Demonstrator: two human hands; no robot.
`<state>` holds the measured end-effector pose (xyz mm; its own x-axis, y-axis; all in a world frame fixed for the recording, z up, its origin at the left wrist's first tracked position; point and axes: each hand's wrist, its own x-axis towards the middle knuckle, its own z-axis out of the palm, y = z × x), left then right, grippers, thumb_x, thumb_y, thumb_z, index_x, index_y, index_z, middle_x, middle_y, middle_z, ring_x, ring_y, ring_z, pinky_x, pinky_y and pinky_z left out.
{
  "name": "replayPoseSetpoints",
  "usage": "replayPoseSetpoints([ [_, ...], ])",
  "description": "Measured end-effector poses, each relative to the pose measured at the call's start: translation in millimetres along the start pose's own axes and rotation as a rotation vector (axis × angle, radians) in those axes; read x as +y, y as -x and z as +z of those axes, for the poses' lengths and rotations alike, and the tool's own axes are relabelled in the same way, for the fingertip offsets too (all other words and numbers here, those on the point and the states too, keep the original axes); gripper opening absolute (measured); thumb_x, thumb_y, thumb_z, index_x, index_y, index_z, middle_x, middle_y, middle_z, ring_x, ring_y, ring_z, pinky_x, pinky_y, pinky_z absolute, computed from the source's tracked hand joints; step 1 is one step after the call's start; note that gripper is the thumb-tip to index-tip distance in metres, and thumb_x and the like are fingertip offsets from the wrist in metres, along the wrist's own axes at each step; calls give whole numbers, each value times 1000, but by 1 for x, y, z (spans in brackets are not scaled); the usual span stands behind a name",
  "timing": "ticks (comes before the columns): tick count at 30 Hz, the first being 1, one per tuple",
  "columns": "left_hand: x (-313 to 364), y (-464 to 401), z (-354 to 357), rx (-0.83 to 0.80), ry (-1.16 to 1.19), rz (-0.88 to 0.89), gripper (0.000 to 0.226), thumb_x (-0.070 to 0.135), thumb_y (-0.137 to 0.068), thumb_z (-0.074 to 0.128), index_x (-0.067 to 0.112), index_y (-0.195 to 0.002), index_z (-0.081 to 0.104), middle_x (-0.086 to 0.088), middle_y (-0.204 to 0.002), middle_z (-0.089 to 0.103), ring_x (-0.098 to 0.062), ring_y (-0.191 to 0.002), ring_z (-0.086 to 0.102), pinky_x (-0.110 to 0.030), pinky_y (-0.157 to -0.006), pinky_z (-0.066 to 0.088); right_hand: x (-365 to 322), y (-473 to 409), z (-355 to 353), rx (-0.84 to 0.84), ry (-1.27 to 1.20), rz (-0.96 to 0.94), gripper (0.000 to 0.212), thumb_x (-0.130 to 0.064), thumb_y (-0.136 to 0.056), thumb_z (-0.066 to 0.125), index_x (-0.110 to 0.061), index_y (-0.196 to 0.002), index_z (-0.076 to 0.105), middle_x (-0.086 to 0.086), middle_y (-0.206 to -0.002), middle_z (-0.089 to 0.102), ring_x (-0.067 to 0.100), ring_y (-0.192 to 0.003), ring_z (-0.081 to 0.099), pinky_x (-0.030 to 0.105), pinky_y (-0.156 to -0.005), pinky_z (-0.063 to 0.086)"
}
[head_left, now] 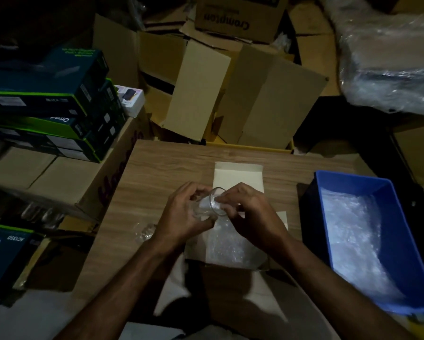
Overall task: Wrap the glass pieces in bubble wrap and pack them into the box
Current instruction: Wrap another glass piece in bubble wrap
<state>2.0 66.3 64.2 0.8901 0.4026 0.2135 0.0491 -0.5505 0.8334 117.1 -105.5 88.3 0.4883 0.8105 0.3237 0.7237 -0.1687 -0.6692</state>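
A clear drinking glass (212, 202) lies tilted on its side above the wooden table (157, 168), its mouth toward the far right. My left hand (186, 212) grips its base and body. My right hand (247, 212) pinches bubble wrap at the glass's rim. A sheet of bubble wrap (230, 246) hangs below the hands over a small open white box (237, 177). Another clear glass piece (146, 231) rests on the table left of my left wrist.
A blue plastic bin (402, 241) with bubble wrap inside stands at the right. A brown carton (250, 298) sits at the near table edge. Stacked dark product boxes (51, 104) and open cartons (206, 89) crowd the left and back.
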Motion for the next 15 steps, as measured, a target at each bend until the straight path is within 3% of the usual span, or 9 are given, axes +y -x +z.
replayPoseSetpoints([
  [4,10,3,11,1,-5,21,62,21,-60,94,25,-116,67,12,-110,68,-8,-104,65,-13,-85,49,-3,1,-14,57,-49,190,12,-20,-86,73,-27,-95,75,-9,-98,76,4,-88,70,36,-75,60],
  [9,18,2,20,-14,-43,64,62,27,-60,93,29,-115,66,15,-109,67,-8,-104,66,-17,-85,52,4,19,-33,-204,69,9,27,-8,-94,65,-25,-111,78,-2,-125,62,4,-109,59,23,-88,56],
  [12,24,5,30,-49,-62,81,61,33,-60,92,34,-115,66,19,-108,66,-6,-103,66,-18,-84,53,7,19,-41,-297,132,33,31,-6,-94,59,-24,-108,79,-2,-118,61,10,-103,60,35,-85,55],
  [15,30,10,41,-71,-27,92,60,32,-62,93,36,-116,66,18,-109,68,-8,-102,67,-15,-82,52,9,16,-47,-328,140,18,27,-9,-90,61,-18,-106,80,2,-107,70,14,-99,64,39,-84,55],
])
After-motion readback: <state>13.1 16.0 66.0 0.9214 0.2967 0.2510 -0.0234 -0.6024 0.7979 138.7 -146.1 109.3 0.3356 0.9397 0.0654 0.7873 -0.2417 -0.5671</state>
